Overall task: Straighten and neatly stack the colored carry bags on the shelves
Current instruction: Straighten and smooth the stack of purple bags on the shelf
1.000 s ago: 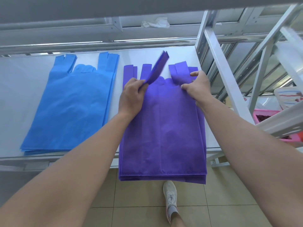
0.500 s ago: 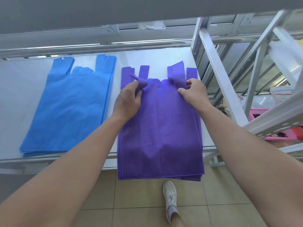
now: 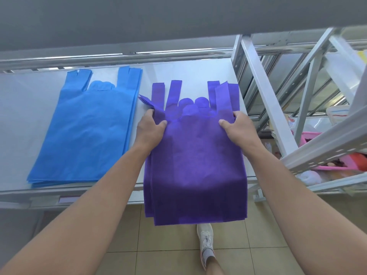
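A white sneaker (image 3: 205, 238) stands on the beige tiled floor (image 3: 174, 255) at the bottom edge, with a grey sock above it. On the right rises a grey metal rack (image 3: 265, 102) of slanted, perforated beams. Behind the beams sit a pink basket (image 3: 308, 135), a white tub (image 3: 337, 114) with coloured stripes, and lower down a white crumpled bundle (image 3: 308, 176).

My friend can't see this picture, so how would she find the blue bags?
Start at the white shelf running across the picture, where two flat piles of bags lie side by side. The blue bags are the left pile. They lie wholly on the shelf with nobody touching them, while the purple bags overhang the front edge, gripped by the left hand and right hand.
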Demonstrator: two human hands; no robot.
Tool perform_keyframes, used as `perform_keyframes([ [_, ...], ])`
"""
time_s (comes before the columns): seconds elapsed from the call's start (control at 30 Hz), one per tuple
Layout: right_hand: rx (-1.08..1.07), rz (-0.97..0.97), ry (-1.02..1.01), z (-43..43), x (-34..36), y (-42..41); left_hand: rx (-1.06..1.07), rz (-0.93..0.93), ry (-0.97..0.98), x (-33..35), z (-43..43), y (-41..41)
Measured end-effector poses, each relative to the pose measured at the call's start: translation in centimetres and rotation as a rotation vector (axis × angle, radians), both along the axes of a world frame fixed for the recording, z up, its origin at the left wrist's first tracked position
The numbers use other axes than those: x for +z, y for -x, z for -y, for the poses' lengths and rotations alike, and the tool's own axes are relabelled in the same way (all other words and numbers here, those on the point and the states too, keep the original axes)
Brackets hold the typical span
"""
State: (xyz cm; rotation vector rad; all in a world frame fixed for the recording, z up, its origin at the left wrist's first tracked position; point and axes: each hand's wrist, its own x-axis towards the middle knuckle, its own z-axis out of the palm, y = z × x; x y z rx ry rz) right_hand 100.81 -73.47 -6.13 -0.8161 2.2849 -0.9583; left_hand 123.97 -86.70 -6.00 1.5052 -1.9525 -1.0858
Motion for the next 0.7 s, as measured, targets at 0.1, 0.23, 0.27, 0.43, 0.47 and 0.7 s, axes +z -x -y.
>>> perform_keyframes([
  [0.1, 0.055, -0.084, -0.003, -0.2, -0.2, -0.4, -0.007, -0.021, 0.122, 0.4, 0.2, 0.1],
  [0.23, 0.048, -0.055, 0.039, -0.4, 0.0, -0.7, 0.031, -0.028, 0.079, 0.9, 1.6, 0.5],
  [0.27, 0.036, -0.044, 0.043, -0.4, -0.1, -0.6, 0.017, -0.011, 0.06, 0.9, 1.8, 0.3],
  [0.43, 0.047, -0.078, 0.008, 0.1, 0.1, -0.3, -0.048, 0.049, 0.168, 0.2, 1.6, -0.2],
  [0.47, 0.043, -0.095, 0.016, 0.5, 0.3, -0.3, -0.044, 0.073, 0.21, -0.1, 1.6, -0.1],
  [0.7, -0.036, 0.238, 0.119, 4.3, 0.8, 0.5, 0.13, 0.228, 0.301, -2.4, 0.8, 0.6],
])
